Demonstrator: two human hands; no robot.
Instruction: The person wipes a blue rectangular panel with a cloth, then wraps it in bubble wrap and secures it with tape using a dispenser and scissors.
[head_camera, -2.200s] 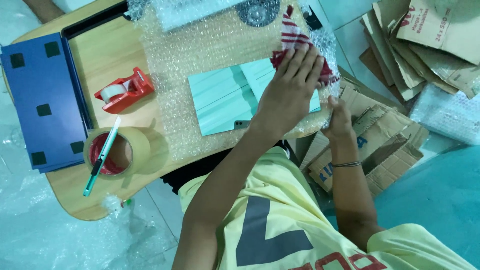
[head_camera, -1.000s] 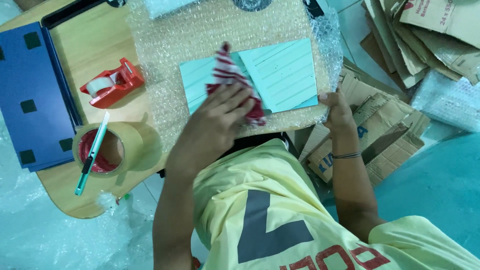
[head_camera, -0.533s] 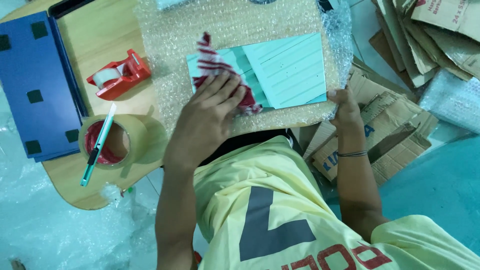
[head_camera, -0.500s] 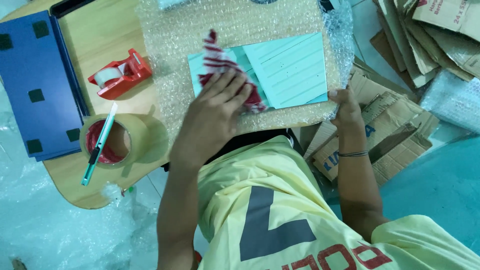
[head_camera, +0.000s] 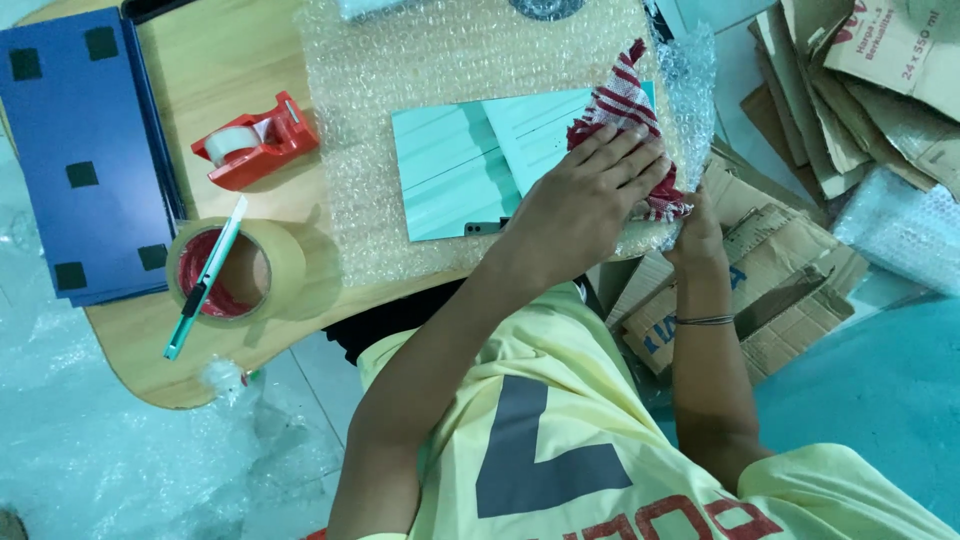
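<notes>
Bubble wrap (head_camera: 400, 80) covers the far part of the wooden table (head_camera: 240, 70), and on it lie the pale green panels (head_camera: 450, 170), flat, one overlapping the other; my left hand (head_camera: 585, 200) lies palm down across the right end of them, fingers (head_camera: 630, 165) spread and nearly straight, pressing a red-and-white striped cloth (head_camera: 625, 100) against the panel rather than gripping it; the cloth bunches up past my fingertips towards the far side and shows again under the heel of the hand. My right hand (head_camera: 695, 225) sits just right of the left, at the table's right edge, touching the edge of the bubble wrap where it turns up; whether its fingers are closed on anything I cannot tell, since they are hidden behind the cloth and wrap. Well to the left stands a red tape dispenser (head_camera: 255, 142) on bare wood; nearer, a roll of brown packing tape (head_camera: 235, 270) lies flat with a green utility knife (head_camera: 205, 280) resting across it; at the far left lies a stack of dark blue panels (head_camera: 85, 150). On the floor to the right, flattened cardboard (head_camera: 800, 240) is piled up.
</notes>
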